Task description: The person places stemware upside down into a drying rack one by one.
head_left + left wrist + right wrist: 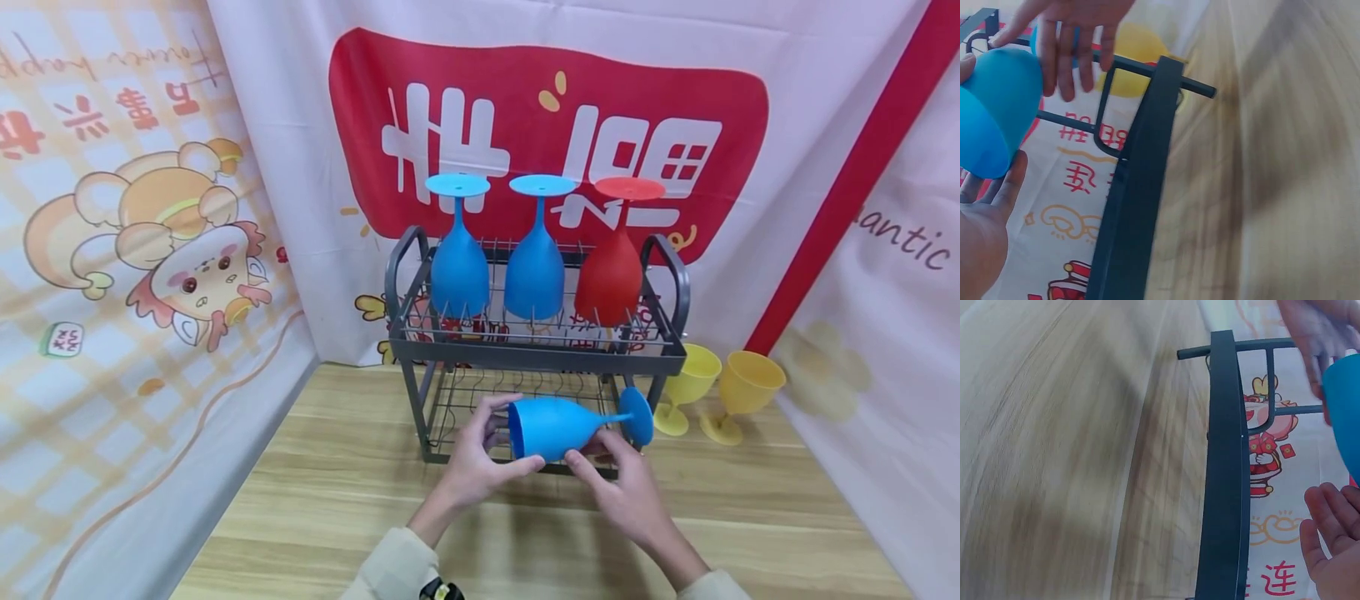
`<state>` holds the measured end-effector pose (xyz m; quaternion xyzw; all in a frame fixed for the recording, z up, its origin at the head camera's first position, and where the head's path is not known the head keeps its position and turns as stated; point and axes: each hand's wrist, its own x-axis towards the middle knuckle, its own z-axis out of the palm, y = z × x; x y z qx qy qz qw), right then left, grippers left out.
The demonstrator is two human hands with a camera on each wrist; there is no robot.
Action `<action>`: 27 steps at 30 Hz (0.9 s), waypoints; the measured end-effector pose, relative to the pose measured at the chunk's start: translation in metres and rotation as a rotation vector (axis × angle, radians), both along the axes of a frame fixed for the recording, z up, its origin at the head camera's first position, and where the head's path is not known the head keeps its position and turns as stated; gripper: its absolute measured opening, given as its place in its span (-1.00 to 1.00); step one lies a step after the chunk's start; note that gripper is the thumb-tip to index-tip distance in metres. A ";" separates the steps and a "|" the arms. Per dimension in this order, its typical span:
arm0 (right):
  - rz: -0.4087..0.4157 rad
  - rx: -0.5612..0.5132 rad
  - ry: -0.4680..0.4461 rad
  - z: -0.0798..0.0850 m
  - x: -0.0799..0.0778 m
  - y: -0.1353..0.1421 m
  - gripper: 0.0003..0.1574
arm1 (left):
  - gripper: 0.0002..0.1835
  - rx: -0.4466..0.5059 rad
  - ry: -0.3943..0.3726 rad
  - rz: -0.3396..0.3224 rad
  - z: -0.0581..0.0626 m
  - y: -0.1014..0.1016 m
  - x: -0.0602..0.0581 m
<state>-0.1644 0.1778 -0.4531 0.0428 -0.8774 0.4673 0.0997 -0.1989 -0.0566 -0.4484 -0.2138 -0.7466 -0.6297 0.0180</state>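
Note:
A blue plastic goblet (558,427) lies sideways in the air in front of the rack's lower tier, its mouth to the left and its foot to the right. My left hand (480,454) holds it at the rim, thumb below and fingers spread round the far side. With thumb and fingers, my right hand (622,487) holds the bowl close to the stem. In the left wrist view the goblet's bowl (1013,94) sits between both hands. Only an edge of the goblet (1344,412) shows in the right wrist view, above the right hand's fingers (1329,519).
Behind the hands stands a dark two-tier rack (536,358). Upside down on its top tier are two blue goblets (460,271) (535,271) and a red goblet (611,279). Two yellow goblets (692,375) (750,383) stand upright right of the rack on the wooden table (315,500). Printed cloth (285,125) hangs around.

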 end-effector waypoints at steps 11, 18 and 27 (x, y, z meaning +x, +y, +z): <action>0.033 -0.134 -0.050 0.008 -0.002 -0.003 -0.15 | -0.06 -0.143 -0.080 0.008 -0.021 0.001 -0.002; 0.071 -0.143 -0.075 0.009 -0.002 -0.008 0.02 | -0.05 -0.188 -0.089 0.005 -0.029 0.011 0.000; 0.129 -0.105 -0.118 0.007 -0.004 -0.011 0.06 | -0.06 -0.164 -0.090 -0.018 -0.038 0.014 0.004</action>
